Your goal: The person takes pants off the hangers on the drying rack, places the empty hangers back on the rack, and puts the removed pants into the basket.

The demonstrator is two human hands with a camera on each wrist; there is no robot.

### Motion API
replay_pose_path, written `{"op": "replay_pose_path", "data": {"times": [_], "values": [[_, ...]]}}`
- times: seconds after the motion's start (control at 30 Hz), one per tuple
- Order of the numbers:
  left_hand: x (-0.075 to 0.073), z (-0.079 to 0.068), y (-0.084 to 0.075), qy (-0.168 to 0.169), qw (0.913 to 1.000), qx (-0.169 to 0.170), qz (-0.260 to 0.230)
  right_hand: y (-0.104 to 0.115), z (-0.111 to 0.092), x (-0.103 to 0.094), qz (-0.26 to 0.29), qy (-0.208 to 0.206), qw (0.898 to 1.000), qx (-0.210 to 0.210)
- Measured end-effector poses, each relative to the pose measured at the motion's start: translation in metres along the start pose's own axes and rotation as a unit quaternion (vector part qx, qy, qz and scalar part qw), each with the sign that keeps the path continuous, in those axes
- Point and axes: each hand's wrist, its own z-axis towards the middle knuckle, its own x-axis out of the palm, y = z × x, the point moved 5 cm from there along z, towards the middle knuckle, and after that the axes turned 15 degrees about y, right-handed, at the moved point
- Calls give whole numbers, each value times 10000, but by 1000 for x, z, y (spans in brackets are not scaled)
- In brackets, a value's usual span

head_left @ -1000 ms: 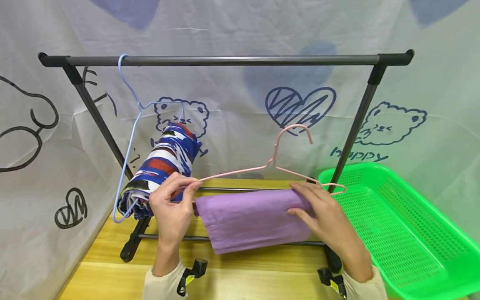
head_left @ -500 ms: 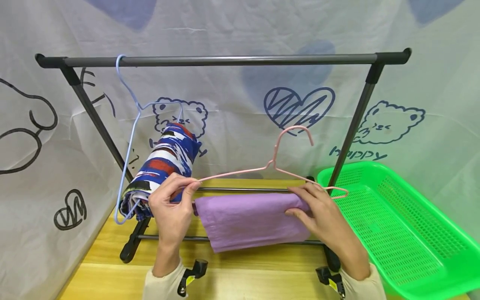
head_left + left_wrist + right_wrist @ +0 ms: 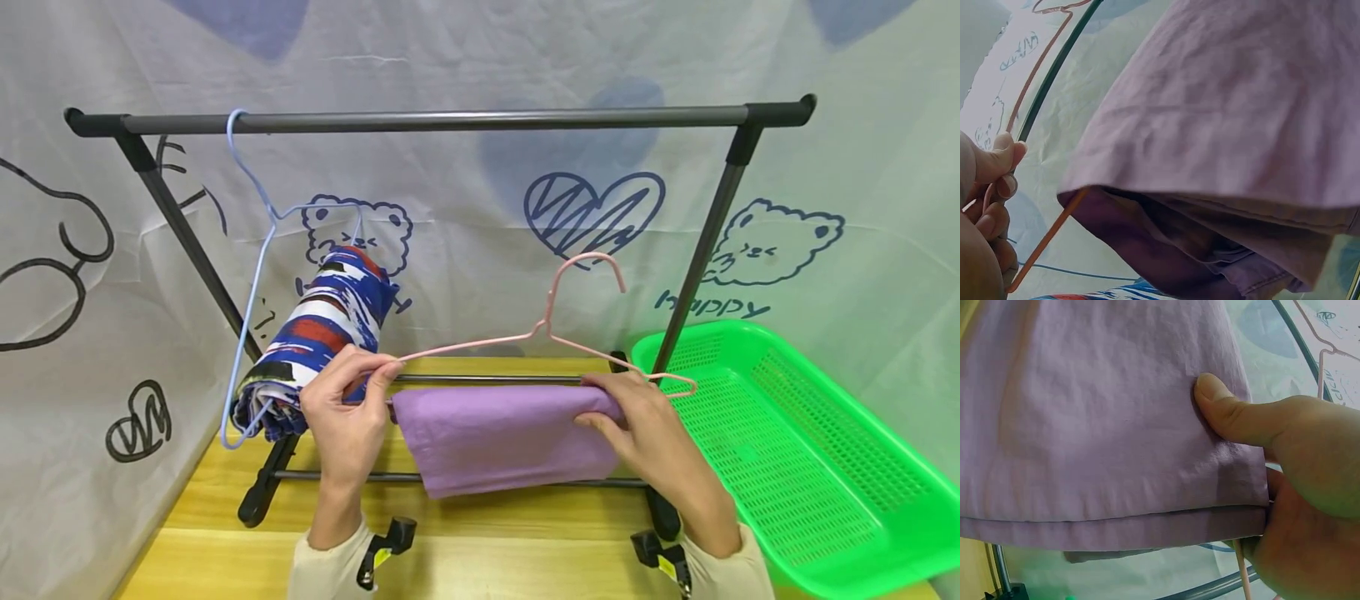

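My left hand [image 3: 347, 417] pinches the left shoulder of a pink wire hanger [image 3: 465, 347]. A folded purple garment [image 3: 510, 437] drapes over the hanger's lower bar, which shows as a bare stretch of pink wire [image 3: 1047, 242] beside the cloth in the left wrist view. At the garment's right end, my right hand [image 3: 645, 425] grips the cloth, thumb [image 3: 1216, 394] on the front face and fingers hidden behind. Stitched hem layers hang along the purple edge in the right wrist view. The hanger's hook points up, below the rack's bar.
A grey clothes rack [image 3: 480, 121] stands on the wooden table [image 3: 465, 542]. From its left end hangs a blue hanger [image 3: 253, 292] bearing a striped blue, white and red cloth [image 3: 318, 333]. A green basket [image 3: 787, 467] sits at the right. Behind is a patterned fabric backdrop [image 3: 450, 208].
The garment's lower edge has risen slightly, and my right hand has shifted a little on the cloth. My left hand keeps its pinch on the hanger.
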Motion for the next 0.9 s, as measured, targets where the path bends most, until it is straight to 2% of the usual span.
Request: {"op": "replay_pose_path", "data": {"times": [0.17,0.37,0.6,0.73,0.9], "values": [[0,-1,2,-37,10000,-77,14,0,-1,1,26,37,10000,71],[2,-2,3,-26,9999,-111,25,1,-1,-3,-174,-353,9992,-121],[2,0,4,-15,9999,-99,17,5,-1,-9,-67,-875,9945,-565],[3,0,4,109,9997,-202,3,7,-2,-12,-172,-1250,9885,-837],[3,-1,4,398,9982,-420,163,7,-4,-14,-202,-1519,9834,-973]]}}
